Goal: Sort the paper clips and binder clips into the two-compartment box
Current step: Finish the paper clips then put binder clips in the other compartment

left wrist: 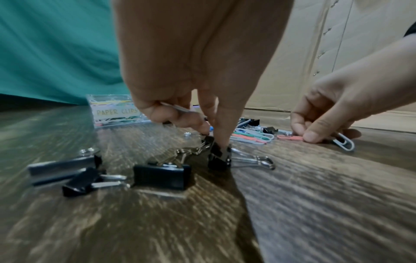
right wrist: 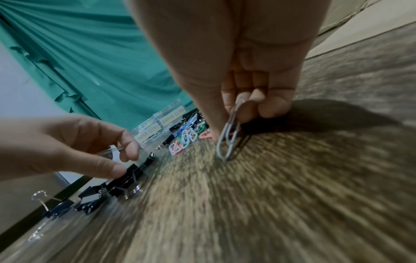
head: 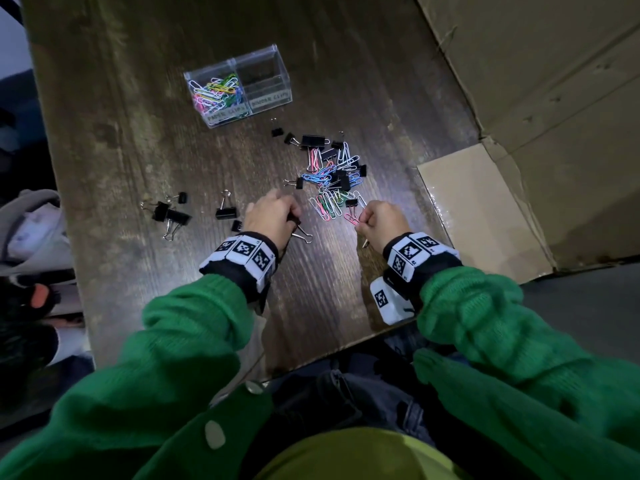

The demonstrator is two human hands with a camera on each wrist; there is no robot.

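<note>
A clear two-compartment box [head: 239, 85] stands at the back of the table. Its left half, labelled PAPER CLIPS, holds several coloured paper clips; the right half, labelled BINDER CLIPS, looks empty. A mixed pile of paper clips and black binder clips [head: 332, 174] lies in the middle. My left hand [left wrist: 216, 140] pinches a black binder clip [left wrist: 220, 157] standing on the table, with a silver wire tucked in its curled fingers. My right hand [right wrist: 238, 117] holds a white paper clip [right wrist: 229, 137] hanging from its curled fingers, and its thumb presses a pink paper clip [left wrist: 288, 137] at the pile's near edge.
More black binder clips [head: 169, 213] lie loose to the left of my left hand, one of them [head: 227, 211] upright. A large cardboard box [head: 540, 116] stands along the table's right side, its flap [head: 478, 209] lying on the table. Teal fabric hangs behind.
</note>
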